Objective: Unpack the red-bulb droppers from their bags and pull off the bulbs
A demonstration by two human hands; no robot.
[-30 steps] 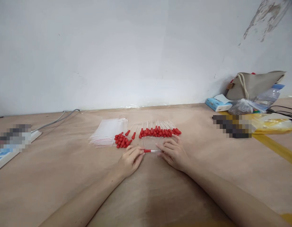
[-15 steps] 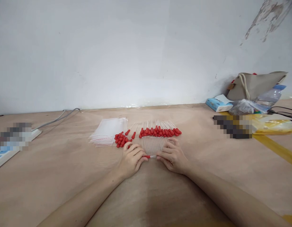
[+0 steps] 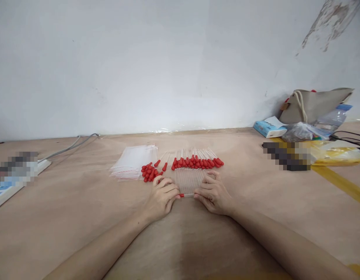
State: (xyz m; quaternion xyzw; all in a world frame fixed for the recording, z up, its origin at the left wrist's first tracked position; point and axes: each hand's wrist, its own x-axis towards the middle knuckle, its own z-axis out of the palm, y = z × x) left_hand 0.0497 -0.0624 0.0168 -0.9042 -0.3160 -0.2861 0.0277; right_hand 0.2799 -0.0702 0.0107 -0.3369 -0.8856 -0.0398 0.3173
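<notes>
Between my hands a dropper lies level, its red rubber bulb (image 3: 181,195) at the left and its clear glass tube (image 3: 189,195) at the right. My left hand (image 3: 164,196) pinches the bulb end, fingers curled. The tube's other end is pinched by my right hand (image 3: 213,193). Just beyond sits a row of clear glass tubes (image 3: 189,179), partly behind my right fingers. Past them lie several assembled droppers (image 3: 197,161) with red bulbs toward me. Loose red bulbs (image 3: 148,172) are heaped beyond my left hand.
A stack of clear plastic bags (image 3: 130,159) lies left of the bulbs. Far left is a power strip (image 3: 36,175) with a grey cable (image 3: 77,144). On the right are a blue tissue pack (image 3: 269,128), a beige bag (image 3: 320,107), a yellow packet (image 3: 337,153) and yellow tape (image 3: 343,182).
The dropper between my hands has shifted slightly toward me. My left fingers have moved a little left, and more of the glass tube shows between the hands.
</notes>
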